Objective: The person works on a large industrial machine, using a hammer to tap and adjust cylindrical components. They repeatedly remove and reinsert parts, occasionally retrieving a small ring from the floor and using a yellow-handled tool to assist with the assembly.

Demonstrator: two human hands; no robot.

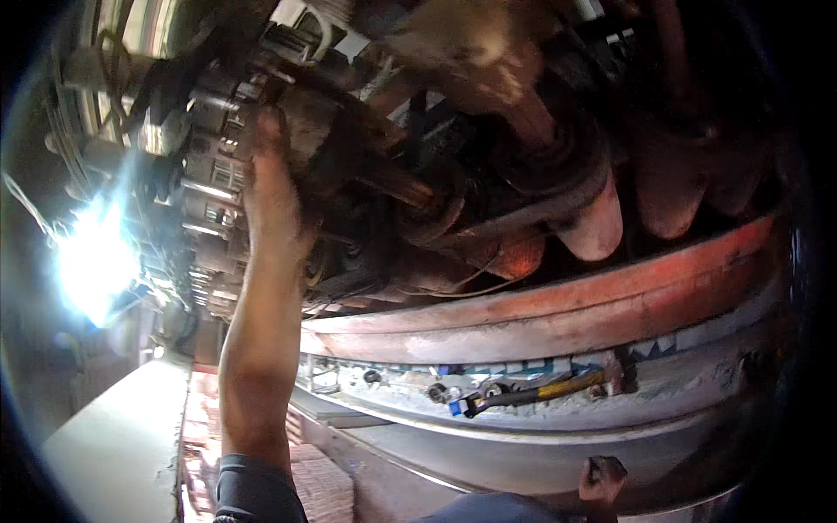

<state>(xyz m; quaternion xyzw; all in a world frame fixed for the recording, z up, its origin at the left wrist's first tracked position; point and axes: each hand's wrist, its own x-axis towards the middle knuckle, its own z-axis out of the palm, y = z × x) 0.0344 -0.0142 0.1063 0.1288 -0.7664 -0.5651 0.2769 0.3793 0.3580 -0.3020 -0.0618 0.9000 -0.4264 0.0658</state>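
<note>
My left hand (277, 174) is raised into a greasy machine and lies against a dark, blocky metal part (309, 126). Its fingertips are lost in shadow among the parts, so their grip is hidden. Beside it runs a row of small metal fittings with shiny rods (209, 189). A brownish shaft (397, 185) sticks out to the right of the hand. Low on the right, my right hand (603, 481) is closed in a fist; something dark shows at its fingers, too unclear to name.
A red-painted beam (540, 305) crosses below the machine's rounded housings (593, 228). On a dusty ledge below lies a black-and-yellow tool-like piece (532, 395) with a blue end, near small round parts. A bright light (96, 261) glares at left above a pale panel (122, 436).
</note>
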